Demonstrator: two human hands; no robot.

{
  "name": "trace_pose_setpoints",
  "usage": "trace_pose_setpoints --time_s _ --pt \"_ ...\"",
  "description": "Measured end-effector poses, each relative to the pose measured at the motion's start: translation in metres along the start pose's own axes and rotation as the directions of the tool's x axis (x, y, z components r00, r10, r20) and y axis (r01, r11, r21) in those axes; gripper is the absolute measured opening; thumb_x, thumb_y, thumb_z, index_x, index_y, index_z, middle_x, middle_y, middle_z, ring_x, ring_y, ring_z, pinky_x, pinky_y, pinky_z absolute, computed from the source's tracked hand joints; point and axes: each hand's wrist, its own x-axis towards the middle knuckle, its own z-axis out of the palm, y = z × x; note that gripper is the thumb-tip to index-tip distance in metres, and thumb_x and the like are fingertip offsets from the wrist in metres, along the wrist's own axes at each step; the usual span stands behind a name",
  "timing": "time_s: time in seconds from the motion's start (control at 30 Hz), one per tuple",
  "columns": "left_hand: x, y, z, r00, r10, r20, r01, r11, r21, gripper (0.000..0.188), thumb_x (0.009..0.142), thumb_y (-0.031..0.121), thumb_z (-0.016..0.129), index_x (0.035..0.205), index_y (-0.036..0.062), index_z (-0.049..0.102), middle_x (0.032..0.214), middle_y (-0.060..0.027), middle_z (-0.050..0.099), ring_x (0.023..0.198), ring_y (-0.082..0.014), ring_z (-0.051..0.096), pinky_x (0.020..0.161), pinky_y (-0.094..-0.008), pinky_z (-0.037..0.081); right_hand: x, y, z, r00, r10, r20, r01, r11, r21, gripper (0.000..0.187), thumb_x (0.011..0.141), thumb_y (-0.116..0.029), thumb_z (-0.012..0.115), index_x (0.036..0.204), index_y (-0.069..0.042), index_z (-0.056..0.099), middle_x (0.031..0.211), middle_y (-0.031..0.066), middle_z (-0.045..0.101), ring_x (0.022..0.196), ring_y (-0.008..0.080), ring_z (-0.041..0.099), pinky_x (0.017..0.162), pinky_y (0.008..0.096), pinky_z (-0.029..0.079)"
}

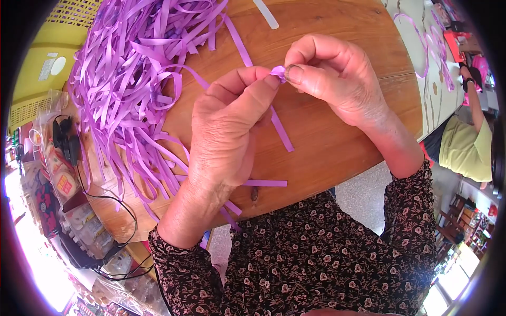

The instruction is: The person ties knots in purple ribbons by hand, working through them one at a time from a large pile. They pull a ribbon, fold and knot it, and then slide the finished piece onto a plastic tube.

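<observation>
Above the wooden table (337,152), my left hand (226,116) and my right hand (337,79) meet fingertip to fingertip. Both pinch a small folded bit of purple ribbon (279,73), and its middle shows between the thumbs. A strip of ribbon (282,130) hangs or lies below my fingers; whether it joins the pinched bit I cannot tell. To the left of my left hand spreads a big tangled heap of purple ribbons (124,79). Several loose ends reach under my left wrist.
A yellow-green plastic crate (31,63) stands at the far left. Below it are plastic bags and black cables (126,239). A white strip (266,14) lies at the table's far side. Across a pale marbled table (435,97) at the right, another person in a yellow top (464,150) reaches out.
</observation>
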Motion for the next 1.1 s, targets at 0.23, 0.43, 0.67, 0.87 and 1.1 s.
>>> trace_pose_setpoints --time_s 0.23,0.43,0.67,0.87,1.1 --pt "0.001 -0.004 -0.004 0.993 0.061 0.105 -0.054 0.996 -0.070 0.013 0.085 0.006 0.065 0.096 0.0007 0.061 0.083 0.0021 0.060 0.071 -0.0034 0.050 0.064 -0.0180 0.038 0.002 0.008 0.000 0.998 0.058 -0.020 -0.054 0.985 0.163 0.010 0.085 -0.010 0.059 0.089 -0.001 0.059 0.076 -0.0020 0.056 0.069 0.0055 0.049 0.065 0.0203 0.039" --pt "0.010 -0.015 -0.008 0.959 0.156 0.235 -0.145 0.987 -0.063 0.015 0.088 0.007 0.059 0.103 0.0053 0.060 0.086 0.0035 0.059 0.072 -0.0052 0.048 0.074 -0.0243 0.042 0.003 0.010 -0.007 0.978 0.185 0.094 -0.208 0.880 0.428 0.011 0.084 -0.012 0.059 0.088 -0.001 0.058 0.074 -0.0005 0.058 0.070 0.0077 0.053 0.067 0.0222 0.040" --pt "0.014 -0.018 -0.010 0.936 0.184 0.302 -0.149 0.980 -0.134 0.014 0.086 0.000 0.061 0.100 0.0026 0.061 0.095 -0.0016 0.063 0.085 -0.0060 0.054 0.078 -0.0199 0.042 -0.001 0.001 -0.005 0.998 0.069 -0.010 -0.066 0.983 0.174 0.011 0.083 -0.012 0.059 0.086 -0.001 0.059 0.077 -0.0010 0.057 0.072 0.0064 0.050 0.066 0.0214 0.039" --pt "0.015 -0.018 -0.012 0.956 0.111 0.271 -0.066 0.984 -0.168 0.013 0.087 0.002 0.061 0.100 0.0034 0.062 0.092 0.0000 0.063 0.074 -0.0047 0.051 0.069 -0.0198 0.041 -0.003 0.000 0.000 0.998 0.023 -0.056 -0.021 0.999 0.031 0.008 0.087 -0.007 0.057 0.092 0.000 0.059 0.082 -0.0005 0.057 0.078 0.0051 0.051 0.070 0.0199 0.041" --pt "0.018 -0.018 -0.015 0.960 0.090 0.266 -0.027 0.973 -0.230 0.012 0.088 0.005 0.061 0.100 0.0040 0.062 0.087 0.0016 0.062 0.065 -0.0048 0.046 0.062 -0.0220 0.038 -0.002 0.008 0.006 0.890 -0.444 -0.100 0.375 0.839 -0.394 0.013 0.085 0.003 0.062 0.097 0.001 0.058 0.090 0.0036 0.058 0.084 0.0090 0.054 0.073 0.0211 0.043"
